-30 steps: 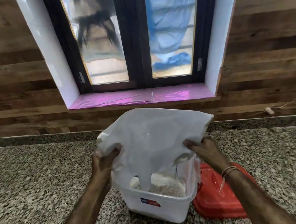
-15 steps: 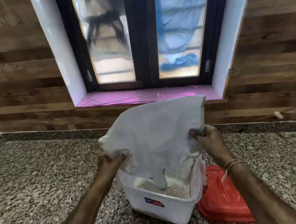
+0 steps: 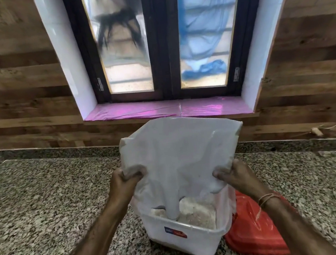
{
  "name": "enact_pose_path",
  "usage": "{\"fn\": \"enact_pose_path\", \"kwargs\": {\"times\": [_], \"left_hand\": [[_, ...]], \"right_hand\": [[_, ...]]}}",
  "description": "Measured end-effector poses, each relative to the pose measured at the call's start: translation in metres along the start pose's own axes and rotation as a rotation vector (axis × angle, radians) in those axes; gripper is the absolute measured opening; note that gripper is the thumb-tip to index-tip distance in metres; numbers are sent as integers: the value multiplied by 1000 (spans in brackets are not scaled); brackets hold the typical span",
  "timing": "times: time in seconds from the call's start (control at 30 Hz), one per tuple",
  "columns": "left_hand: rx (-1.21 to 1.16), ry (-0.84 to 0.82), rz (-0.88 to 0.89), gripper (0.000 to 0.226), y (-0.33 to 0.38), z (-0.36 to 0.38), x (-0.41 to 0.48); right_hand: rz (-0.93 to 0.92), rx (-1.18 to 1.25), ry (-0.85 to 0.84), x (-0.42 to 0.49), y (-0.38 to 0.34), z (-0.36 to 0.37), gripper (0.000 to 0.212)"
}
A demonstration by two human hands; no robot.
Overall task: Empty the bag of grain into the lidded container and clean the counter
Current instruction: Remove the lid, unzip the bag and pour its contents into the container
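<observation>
Head view. A white translucent plastic bag was held inverted above a white rectangular plastic container standing on a speckled grey granite counter. The left hand was clenched on the bag's edge at 9 o'clock of the bag; the right hand pinched the opposite edge at 3 o'clock. The bag thus hung between the two hands, its narrowed lower corner dipping into the container at 6 o'clock and touching the pale heap of grain inside. The container sat below and between the forearms. A red plastic lid lay flat on the counter at 3 o'clock of the container, touching or just beside its wall, under the right wrist, which bore a thin thread band.
</observation>
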State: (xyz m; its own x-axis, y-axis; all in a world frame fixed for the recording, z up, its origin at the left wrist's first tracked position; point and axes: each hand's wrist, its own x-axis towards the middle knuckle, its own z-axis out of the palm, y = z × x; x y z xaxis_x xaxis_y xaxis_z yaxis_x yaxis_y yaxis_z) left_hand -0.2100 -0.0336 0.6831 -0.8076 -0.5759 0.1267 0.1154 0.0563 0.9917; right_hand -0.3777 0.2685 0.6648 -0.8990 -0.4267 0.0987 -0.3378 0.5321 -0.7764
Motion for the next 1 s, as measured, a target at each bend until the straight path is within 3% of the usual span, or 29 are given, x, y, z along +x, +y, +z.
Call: {"fn": "enact_pose_path", "kwargs": {"times": [0.03,0.1,0.23,0.27,0.33,0.4,0.43,0.57,0.7,0.87,1.0], "left_hand": [[-20,17,3,18,0,2,0],[-38,58,10,12,3,8,3],[-196,108,-75,13,8,7,20],[-233,115,-104,17,7,5,24],[-293,142,-170,20,6,2,28],[-321,132,-234,15,7,2,28],[-292,72,-240,16,7,2,27],[24,-240,-207,49,-4,-8,14],[38,-139,-133,45,-9,-16,26],[-305,53,-242,26,-3,-19,69],[-412,-2,-336,34,-5,-63,105]], "right_hand": [[-18,-176,52,0,4,3,19],[-24,-183,124,3,5,7,23],[-2,487,90,15,-14,-10,16],[-10,525,33,15,-15,-13,20],[-13,245,-82,12,-10,-10,23],[13,8,-70,5,0,1,9],[14,9,-29,5,1,3,5],[19,185,50,17,-9,1,3],[32,272,69,27,-32,-3,7],[60,483,123,44,-87,-2,10],[143,573,156,70,-140,30,12]]}}
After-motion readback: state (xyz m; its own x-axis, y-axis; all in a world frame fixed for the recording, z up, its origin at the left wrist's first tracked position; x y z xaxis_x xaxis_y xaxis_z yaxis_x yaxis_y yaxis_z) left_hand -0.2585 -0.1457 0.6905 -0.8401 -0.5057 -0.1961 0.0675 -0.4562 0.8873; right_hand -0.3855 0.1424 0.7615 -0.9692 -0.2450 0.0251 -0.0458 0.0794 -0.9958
